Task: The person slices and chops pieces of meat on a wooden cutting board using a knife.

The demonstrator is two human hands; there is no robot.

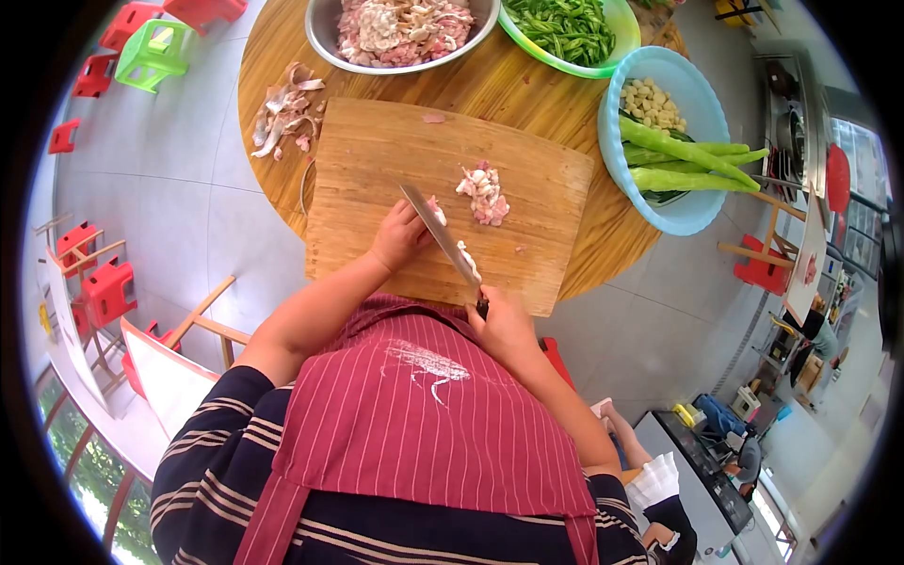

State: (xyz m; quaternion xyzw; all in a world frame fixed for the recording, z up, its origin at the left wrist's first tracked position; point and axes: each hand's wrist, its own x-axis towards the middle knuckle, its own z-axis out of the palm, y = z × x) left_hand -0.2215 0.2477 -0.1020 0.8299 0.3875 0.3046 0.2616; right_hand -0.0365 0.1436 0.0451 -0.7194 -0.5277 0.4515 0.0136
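Note:
My right hand [501, 318] is wrapped round the dark handle of a wide knife [443, 237]. The blade points up and left across a wooden cutting board [377, 151]. At the blade's far end, my left hand [402, 235] has its fingers bent on a small piece of pale meat [436, 209]. A strip of white fat [467, 259] lies along the blade's right side. To the right of the knife, a small heap of chopped meat [485, 193] rests on the board.
Behind the board stand a metal bowl of meat [405, 68] and a bowl of green slices [565, 33]. A blue basket [680, 218] holds garlic and green stalks at the right. Meat scraps [282, 111] lie left. Another person [659, 485] is at the lower right.

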